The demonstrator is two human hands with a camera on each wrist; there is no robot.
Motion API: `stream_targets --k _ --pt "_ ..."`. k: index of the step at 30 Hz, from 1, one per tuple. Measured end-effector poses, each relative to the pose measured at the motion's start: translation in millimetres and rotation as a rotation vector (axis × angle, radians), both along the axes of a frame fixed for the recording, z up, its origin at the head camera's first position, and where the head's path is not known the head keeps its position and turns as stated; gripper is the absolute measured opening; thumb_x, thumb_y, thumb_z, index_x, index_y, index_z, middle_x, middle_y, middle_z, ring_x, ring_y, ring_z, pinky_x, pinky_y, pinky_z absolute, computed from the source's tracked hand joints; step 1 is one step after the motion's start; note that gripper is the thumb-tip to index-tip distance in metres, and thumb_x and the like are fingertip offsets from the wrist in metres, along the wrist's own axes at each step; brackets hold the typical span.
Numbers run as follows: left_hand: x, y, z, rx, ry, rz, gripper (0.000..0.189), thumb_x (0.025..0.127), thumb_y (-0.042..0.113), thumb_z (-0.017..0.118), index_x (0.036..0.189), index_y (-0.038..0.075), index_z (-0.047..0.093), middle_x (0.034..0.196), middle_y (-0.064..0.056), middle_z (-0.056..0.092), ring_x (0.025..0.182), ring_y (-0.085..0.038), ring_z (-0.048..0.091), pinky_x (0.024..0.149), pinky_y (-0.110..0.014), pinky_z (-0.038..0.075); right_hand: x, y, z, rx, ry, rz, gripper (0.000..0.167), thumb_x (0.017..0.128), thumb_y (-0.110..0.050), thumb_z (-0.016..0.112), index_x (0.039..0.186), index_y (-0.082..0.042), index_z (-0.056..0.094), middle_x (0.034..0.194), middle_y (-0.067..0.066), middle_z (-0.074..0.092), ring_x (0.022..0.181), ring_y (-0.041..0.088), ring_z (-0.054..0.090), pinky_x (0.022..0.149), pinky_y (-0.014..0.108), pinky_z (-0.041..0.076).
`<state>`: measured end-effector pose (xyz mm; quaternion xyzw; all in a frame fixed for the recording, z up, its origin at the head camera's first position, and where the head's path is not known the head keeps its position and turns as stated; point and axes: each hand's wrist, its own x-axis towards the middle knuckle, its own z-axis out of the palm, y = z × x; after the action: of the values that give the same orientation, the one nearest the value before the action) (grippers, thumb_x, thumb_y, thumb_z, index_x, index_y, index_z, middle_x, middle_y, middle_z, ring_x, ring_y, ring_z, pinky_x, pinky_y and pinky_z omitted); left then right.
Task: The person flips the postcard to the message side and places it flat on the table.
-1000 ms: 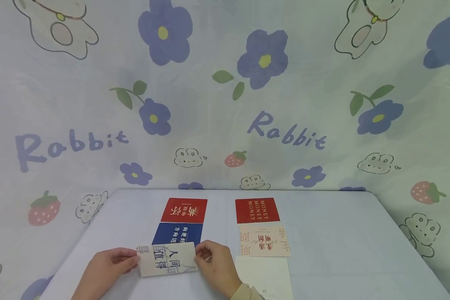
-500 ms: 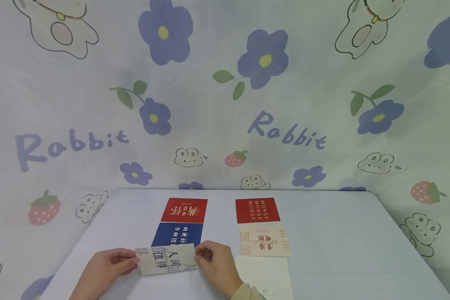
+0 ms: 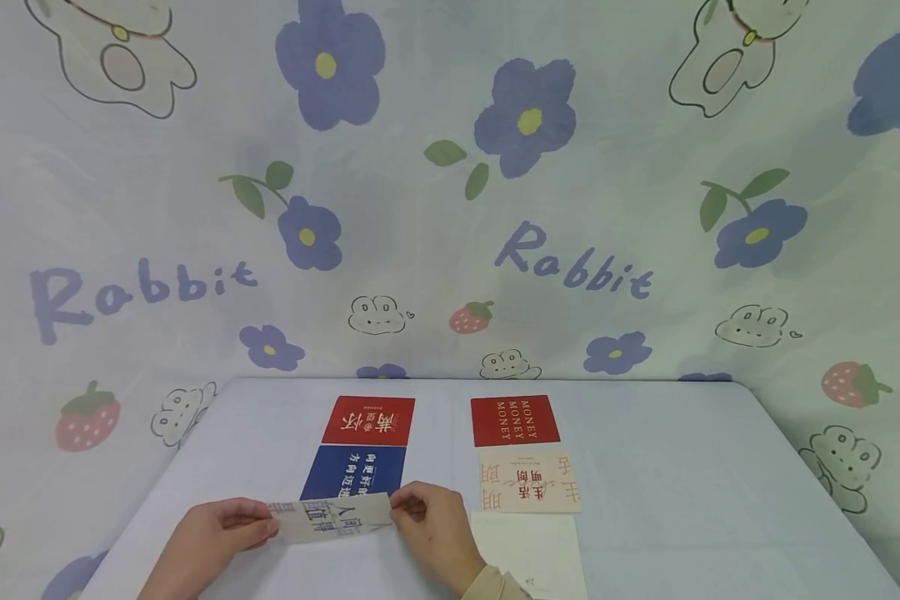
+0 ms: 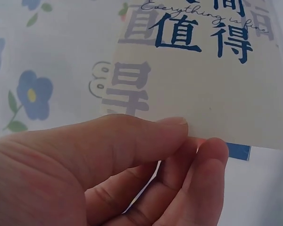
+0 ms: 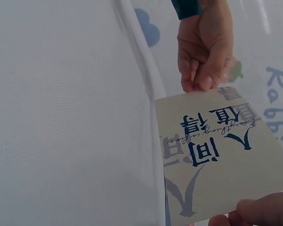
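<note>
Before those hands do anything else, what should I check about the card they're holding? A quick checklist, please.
1. Left hand has a grip: ok, it pinches one end of the blue-lettered card.
2. Right hand has a grip: ok, it pinches the opposite end.
3. Blue-lettered card lying flat: not ok, it is held up at a tilt.
4. Blue card fully in sight: not ok, the head view shows its near edge hidden behind the blue-lettered card.
5. Blue-lettered card's lower edge off the table: cannot tell.
6. Red MONEY card out of the way: ok, it lies apart from both hands.
</note>
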<state>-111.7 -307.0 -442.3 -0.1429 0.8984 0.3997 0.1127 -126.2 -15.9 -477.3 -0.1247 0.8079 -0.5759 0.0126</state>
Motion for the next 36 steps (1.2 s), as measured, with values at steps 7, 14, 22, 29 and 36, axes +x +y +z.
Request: stream_targets --k 7,14,22,29,36 --pt "0.1 -0.5 -0.6 0.052 -0.018 0.02 0.047 0.081 0.033 0.084 0.108 -0.003 0.07 0.098 -0.01 0.073 0.083 -0.02 0.069 0.078 -0.035 0.059 0.5 0.2 0.6 0.0 0.004 -0.007 0.013 0.088 -0.002 0.073 0.089 -0.015 0.076 0.084 -0.015 0.069 0.077 -0.003 0.06 0.07 0.017 0.054" --pt "1.6 -1.4 0.0 -0.012 -0.02 -0.015 0.043 0.08 0.037 0.084 0.103 0.003 0.071 0.096 -0.006 0.073 0.083 -0.019 0.062 0.074 -0.033 0.053 1.3 0.3 1.0 0.025 0.01 -0.017 0.012 0.087 -0.004 0.073 0.088 -0.015 0.076 0.08 -0.017 0.067 0.074 -0.003 0.057 0.067 0.018 0.052" --pt "2.5 -1.4 0.0 -0.014 0.002 -0.024 0.038 0.08 0.034 0.084 0.101 0.004 0.072 0.096 -0.006 0.072 0.083 -0.019 0.062 0.071 -0.029 0.052 2.2 0.3 1.5 0.042 0.023 -0.042 0.012 0.087 -0.005 0.074 0.087 -0.017 0.077 0.079 -0.018 0.067 0.072 -0.004 0.056 0.065 0.018 0.05" --pt "2.5 -0.9 0.9 -0.01 -0.001 -0.014 0.037 0.08 0.032 0.084 0.099 0.004 0.072 0.094 -0.005 0.073 0.081 -0.019 0.063 0.073 -0.031 0.053 3.4 1.7 4.0 0.044 0.009 -0.03 0.011 0.087 -0.005 0.075 0.088 -0.016 0.078 0.081 -0.016 0.069 0.072 -0.003 0.056 0.066 0.018 0.051" --pt "2.6 -0.9 0.0 -0.007 -0.004 -0.01 0.034 0.08 0.03 0.084 0.099 0.004 0.072 0.094 -0.005 0.073 0.081 -0.018 0.063 0.072 -0.03 0.054 3.3 2.5 3.2 0.003 -0.014 -0.014 0.011 0.089 -0.005 0.073 0.09 -0.014 0.078 0.086 -0.013 0.071 0.075 -0.002 0.059 0.07 0.018 0.053"
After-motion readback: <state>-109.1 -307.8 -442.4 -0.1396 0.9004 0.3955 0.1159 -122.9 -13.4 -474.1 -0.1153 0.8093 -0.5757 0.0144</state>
